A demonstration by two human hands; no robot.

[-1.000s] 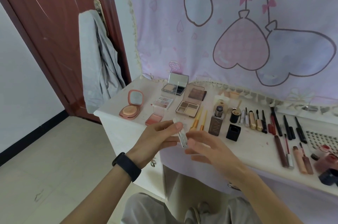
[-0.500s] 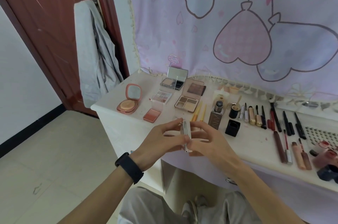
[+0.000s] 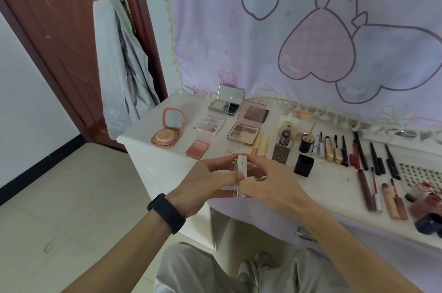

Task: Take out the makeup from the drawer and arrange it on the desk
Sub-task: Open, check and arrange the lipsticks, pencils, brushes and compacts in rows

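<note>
Both hands have met on a slim white case [image 3: 240, 174], held in the air just in front of and a little left of the brown foundation bottle [image 3: 282, 149], above the front edge of the desk [image 3: 146, 140]. The case is closed and turned edge-on, so the seam between its two halves shows as a thin line. Its long axis runs away from the person, near end low by the wrists and far end pointing at the back of the desk, left of the bottle. The left hand [image 3: 208, 181], black band [image 3: 166, 213] on its wrist, pinches the case from the left with curled fingertips and thumb. The right hand [image 3: 270, 187] closes on it from the bottle's side, fingers bent round the edge. A second ago the case leaned over to the left and the right hand's fingers were spread loosely beneath it; now it sits straight and both hands are drawn in tight on it. Left of the bottle lie an open brown palette [image 3: 244, 133], a pink blush pan [image 3: 197, 149] and a round peach compact [image 3: 167, 132]; just right of it stands a black cube cap [image 3: 303, 165]
</note>
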